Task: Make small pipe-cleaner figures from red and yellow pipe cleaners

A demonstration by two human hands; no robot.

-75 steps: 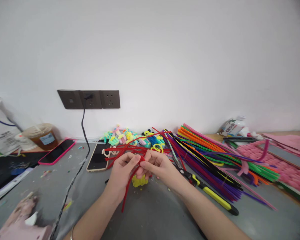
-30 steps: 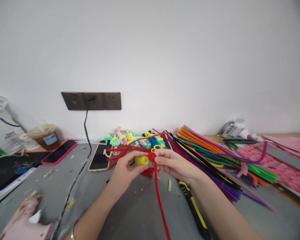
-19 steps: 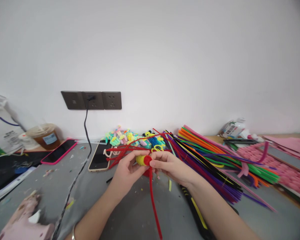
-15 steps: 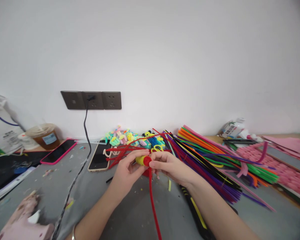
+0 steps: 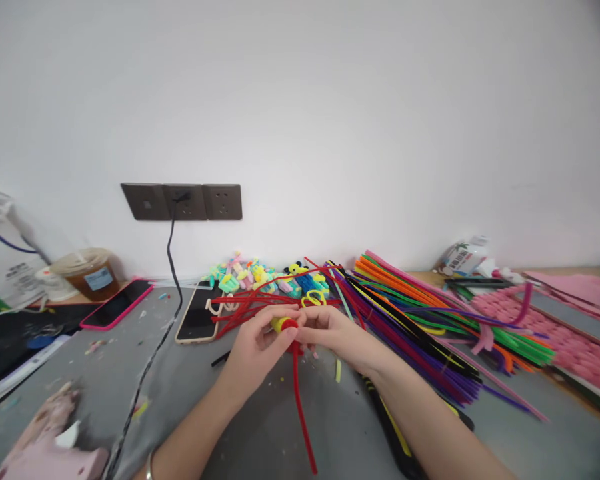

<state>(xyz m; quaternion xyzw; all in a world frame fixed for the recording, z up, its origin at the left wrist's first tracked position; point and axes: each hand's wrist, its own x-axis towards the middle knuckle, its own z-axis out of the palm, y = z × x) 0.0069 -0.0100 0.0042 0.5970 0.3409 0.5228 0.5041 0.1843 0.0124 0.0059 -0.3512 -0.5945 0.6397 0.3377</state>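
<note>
Between my hands is a small coiled roll of yellow and red pipe cleaner (image 5: 282, 325), its red end facing me. My left hand (image 5: 261, 340) is closed around the roll from the left, thumb along its near side. From the right, my right hand (image 5: 325, 331) pinches at the red end, where the fingertips partly hide what they grip. A long red pipe cleaner tail (image 5: 300, 407) hangs down from the roll toward me. Just behind my fingers lie yellow pipe cleaner loops (image 5: 314, 298) and several loose red pipe cleaners (image 5: 253, 301).
Bundled coloured pipe cleaners (image 5: 420, 320) spread to the right, beside pink woven material (image 5: 570, 340). A black-yellow tool (image 5: 390, 427) lies under my right forearm. Left are two phones (image 5: 197, 317) (image 5: 117, 305), a drink cup (image 5: 90, 275), a cable (image 5: 153, 353) and a pink glue gun-like object (image 5: 55, 447).
Both hands have drawn closer together around the roll, my right fingers now covering more of its red end. The red tail has swung left and its lower end has come into view.
</note>
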